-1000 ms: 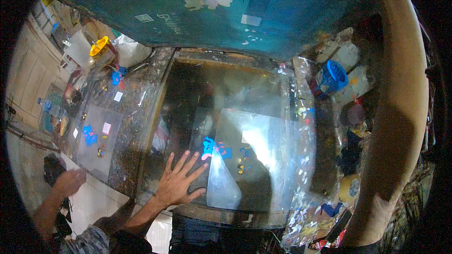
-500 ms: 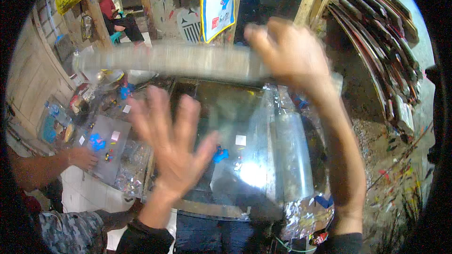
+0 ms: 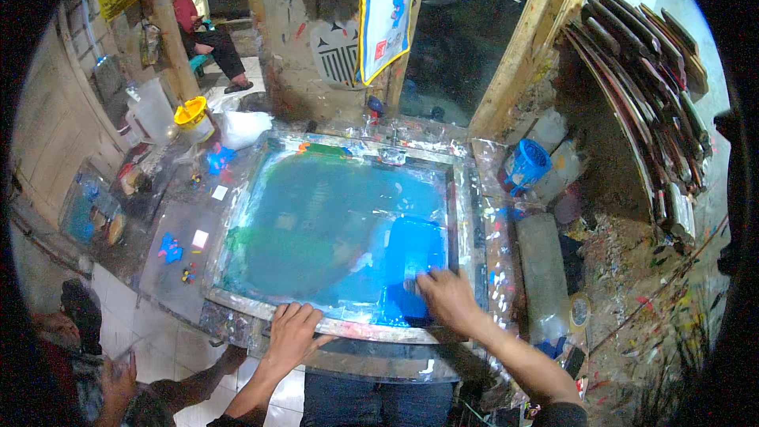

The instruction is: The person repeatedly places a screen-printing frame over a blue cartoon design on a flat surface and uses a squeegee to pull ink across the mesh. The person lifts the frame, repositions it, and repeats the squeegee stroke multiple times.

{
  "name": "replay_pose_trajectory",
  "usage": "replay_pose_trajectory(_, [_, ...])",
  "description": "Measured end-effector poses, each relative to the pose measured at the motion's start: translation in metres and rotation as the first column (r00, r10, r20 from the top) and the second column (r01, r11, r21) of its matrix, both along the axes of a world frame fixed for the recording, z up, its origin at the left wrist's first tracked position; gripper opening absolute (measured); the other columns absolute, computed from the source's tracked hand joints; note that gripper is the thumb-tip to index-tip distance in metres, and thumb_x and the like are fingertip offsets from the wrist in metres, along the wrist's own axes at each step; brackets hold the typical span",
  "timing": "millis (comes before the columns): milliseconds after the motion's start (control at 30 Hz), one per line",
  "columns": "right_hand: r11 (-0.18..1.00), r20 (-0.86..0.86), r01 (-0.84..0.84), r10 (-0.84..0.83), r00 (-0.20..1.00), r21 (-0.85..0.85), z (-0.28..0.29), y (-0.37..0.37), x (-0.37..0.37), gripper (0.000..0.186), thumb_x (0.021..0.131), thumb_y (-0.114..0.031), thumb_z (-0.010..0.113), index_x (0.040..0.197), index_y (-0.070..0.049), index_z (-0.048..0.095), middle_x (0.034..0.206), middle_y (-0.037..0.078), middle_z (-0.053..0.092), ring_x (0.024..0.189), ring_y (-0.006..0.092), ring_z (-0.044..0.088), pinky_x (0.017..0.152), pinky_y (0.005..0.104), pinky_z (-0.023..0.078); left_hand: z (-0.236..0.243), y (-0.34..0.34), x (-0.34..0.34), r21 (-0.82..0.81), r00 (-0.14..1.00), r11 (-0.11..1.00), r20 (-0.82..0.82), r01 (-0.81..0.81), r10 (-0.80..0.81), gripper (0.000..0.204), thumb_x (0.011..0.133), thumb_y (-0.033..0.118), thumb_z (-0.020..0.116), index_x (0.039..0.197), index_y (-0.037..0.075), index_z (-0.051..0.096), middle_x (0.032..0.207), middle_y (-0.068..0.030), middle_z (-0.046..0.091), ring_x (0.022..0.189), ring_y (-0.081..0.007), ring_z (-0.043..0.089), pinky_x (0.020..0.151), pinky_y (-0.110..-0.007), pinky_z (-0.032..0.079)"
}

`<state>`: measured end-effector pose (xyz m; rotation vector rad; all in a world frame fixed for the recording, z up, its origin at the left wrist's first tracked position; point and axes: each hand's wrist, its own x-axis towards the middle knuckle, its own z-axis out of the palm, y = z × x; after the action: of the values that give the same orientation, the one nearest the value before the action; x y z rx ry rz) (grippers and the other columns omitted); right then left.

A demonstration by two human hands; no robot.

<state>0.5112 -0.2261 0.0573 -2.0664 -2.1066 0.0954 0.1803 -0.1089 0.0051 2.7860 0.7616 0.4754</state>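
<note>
A screen-printing frame (image 3: 336, 327) lies flat on the table, its mesh (image 3: 308, 221) stained green and teal. Wet blue ink (image 3: 413, 237) is pooled on the mesh's right side. My left hand (image 3: 292, 334) grips the frame's near rail, fingers over the top and thumb along the front. Over the ink, my right hand (image 3: 449, 298) is closed on what looks like an ink-covered squeegee (image 3: 413, 273); its outline blends into the blue. Whatever lies under the mesh is hidden.
Left of the frame, a side board (image 3: 162, 285) carries a blue printed figure (image 3: 170, 248) and a white square (image 3: 201, 239). A yellow-rimmed tub (image 3: 192, 115) stands far left, a blue bucket (image 3: 526, 166) right. Another person's hand (image 3: 118, 379) is at lower left.
The raised frame has come down flat onto the table, covering the clear sheet and blue figure. My left hand lowered to its near rail; my right hand moved down into the blue ink.
</note>
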Motion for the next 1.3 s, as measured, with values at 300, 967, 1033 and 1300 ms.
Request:
replay_pose_trajectory(300, [0.997, -0.037, 0.047, -0.044, 0.998, 0.068, -0.027, 0.076, 0.056, 0.029, 0.088, -0.013, 0.070, 0.110, -0.006, 0.052, 0.091, 0.020, 0.062, 0.090, 0.0437, 0.062, 0.081, 0.0525, 0.045, 0.007, 0.000, 0.002, -0.102, 0.996, 0.993, -0.063, -0.064, 0.058, 0.048, 0.073, 0.042, 0.086, 0.102, 0.007, 0.068, 0.101, -0.0083, 0.061, 0.099, -0.0294, 0.055, 0.089, -0.044, 0.041])
replay_pose_trajectory(967, [0.828, 0.059, 0.221, -0.292, 0.955, 0.515, 0.079, -0.031, -0.082, 0.040, 0.087, -0.039, 0.079, 0.100, -0.005, 0.062, 0.091, 0.013, 0.056, 0.087, 0.0321, 0.056, 0.085, 0.0480, 0.038, 0.109, 0.019, 0.009, 0.192, 0.988, 0.980, 0.150, -0.050, 0.021, 0.048, 0.071, 0.046, 0.087, 0.092, 0.006, 0.069, 0.094, -0.0085, 0.064, 0.093, -0.0291, 0.060, 0.089, -0.044, 0.044])
replay_pose_trajectory(1033, [0.798, 0.023, 0.231, -0.293, 0.956, 0.557, 0.114, -0.008, -0.061, 0.037, 0.089, -0.040, 0.077, 0.090, -0.007, 0.061, 0.082, 0.013, 0.055, 0.079, 0.0333, 0.056, 0.073, 0.0450, 0.043, 0.125, 0.010, 0.028, 0.330, 0.913, 0.915, 0.398, -0.233, 0.089, 0.042, 0.076, 0.041, 0.087, 0.092, 0.007, 0.069, 0.094, -0.0074, 0.065, 0.095, -0.0291, 0.061, 0.091, -0.046, 0.045])
replay_pose_trajectory(1300, [0.775, -0.032, 0.261, -0.298, 0.954, 0.576, 0.276, 0.095, 0.032, 0.059, 0.096, -0.052, 0.064, 0.081, 0.006, 0.066, 0.076, 0.030, 0.066, 0.074, 0.0483, 0.067, 0.068, 0.0527, 0.051, 0.021, -0.123, 0.173, -0.933, 0.938, 0.299, 0.096, 0.202, -0.334, 0.093, 0.101, 0.046, 0.062, 0.166, 0.007, 0.009, 0.159, -0.0368, 0.034, 0.144, -0.0517, 0.038, 0.118, -0.058, 0.033])
